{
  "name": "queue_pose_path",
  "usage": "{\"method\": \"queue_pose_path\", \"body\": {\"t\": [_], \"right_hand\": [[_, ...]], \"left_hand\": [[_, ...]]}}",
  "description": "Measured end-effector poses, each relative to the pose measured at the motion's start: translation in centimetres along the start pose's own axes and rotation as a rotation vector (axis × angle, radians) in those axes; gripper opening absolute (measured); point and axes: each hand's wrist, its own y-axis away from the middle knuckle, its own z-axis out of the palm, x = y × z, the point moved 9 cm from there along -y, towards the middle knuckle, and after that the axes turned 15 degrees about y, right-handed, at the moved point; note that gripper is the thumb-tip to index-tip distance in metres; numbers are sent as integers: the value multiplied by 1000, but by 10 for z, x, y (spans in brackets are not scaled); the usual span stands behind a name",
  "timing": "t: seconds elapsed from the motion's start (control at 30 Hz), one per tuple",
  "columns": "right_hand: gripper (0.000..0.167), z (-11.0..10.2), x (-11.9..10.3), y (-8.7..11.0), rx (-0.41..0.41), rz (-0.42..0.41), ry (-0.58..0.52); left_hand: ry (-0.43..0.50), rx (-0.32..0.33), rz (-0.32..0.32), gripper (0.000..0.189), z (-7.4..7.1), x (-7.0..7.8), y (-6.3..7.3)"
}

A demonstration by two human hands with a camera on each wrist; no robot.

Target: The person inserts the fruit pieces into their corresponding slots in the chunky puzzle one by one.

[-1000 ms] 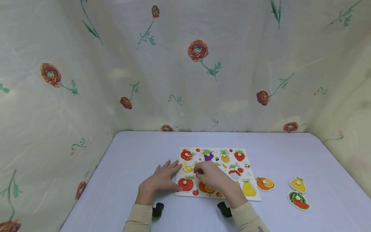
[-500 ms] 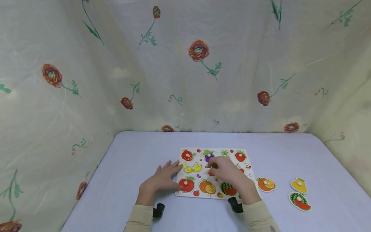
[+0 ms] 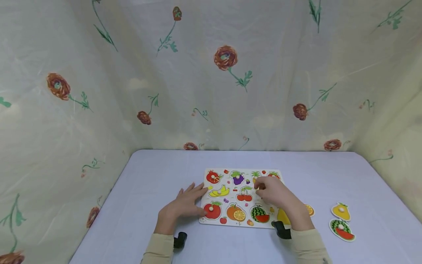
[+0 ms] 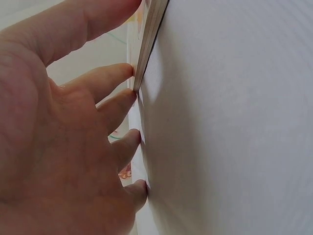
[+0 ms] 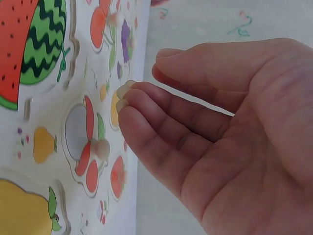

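Observation:
In the head view, my left hand (image 3: 186, 201) lies spread at the left edge of a white fruit puzzle board (image 3: 242, 224). The left wrist view shows straight fingertips against the board's wooden edge (image 4: 151, 34), the thumb reaching over it. My right hand (image 3: 275, 190) is above the board's right part, fingers loosely bent, thumb apart, nothing between them. Close by its fingertips in the right wrist view is a knobbed red-and-grey cherry-like picture (image 5: 91, 178) with a green leaf; in the head view the hand hides it. Cherries (image 3: 244, 197) show just left of this hand.
A pear piece (image 3: 340, 211) and a watermelon piece (image 3: 341, 230) lie on the table right of the board. An orange piece (image 3: 310, 210) peeks out from behind my right forearm. Black wrist mounts (image 3: 180, 240) hang by both wrists.
My right hand has moved rightward across the board, from beside the bananas to the right part, uncovering the bananas, cherries and watermelon pictures. My left hand has stayed in place.

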Motion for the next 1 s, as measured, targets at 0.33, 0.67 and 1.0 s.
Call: {"method": "queue_pose_path", "body": {"t": [0.33, 0.67, 1.0], "right_hand": [[15, -5, 19, 0, 1, 30, 28], [17, -16, 42, 6, 5, 58, 54], [21, -22, 68, 15, -42, 146, 53]], "left_hand": [[15, -8, -10, 84, 0, -2, -1], [7, 0, -9, 84, -2, -1, -2], [3, -9, 23, 82, -2, 2, 1]]}}
